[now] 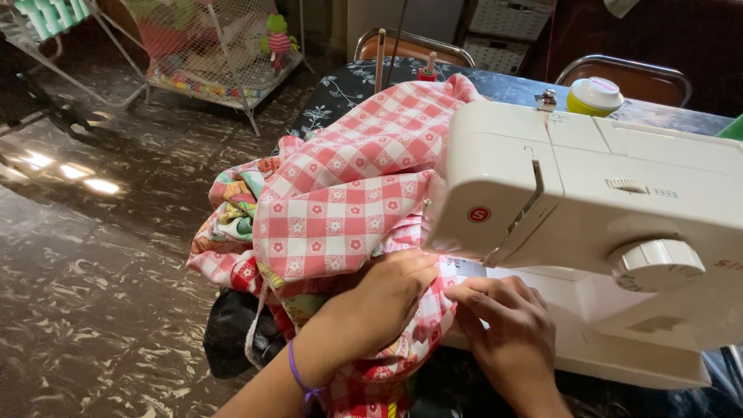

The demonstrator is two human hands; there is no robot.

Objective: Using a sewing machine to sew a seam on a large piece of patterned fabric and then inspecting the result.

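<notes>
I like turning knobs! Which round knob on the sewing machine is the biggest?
The big dial on the front of the sewing machine, low on the right. The other dial, higher up, is small and flat.

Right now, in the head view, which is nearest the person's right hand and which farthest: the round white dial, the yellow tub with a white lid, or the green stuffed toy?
From the right hand:
1. Round white dial, just right, on the sewing machine's front.
2. Yellow tub with white lid, behind the machine.
3. Green stuffed toy, far upper left by the netted frame.
</notes>
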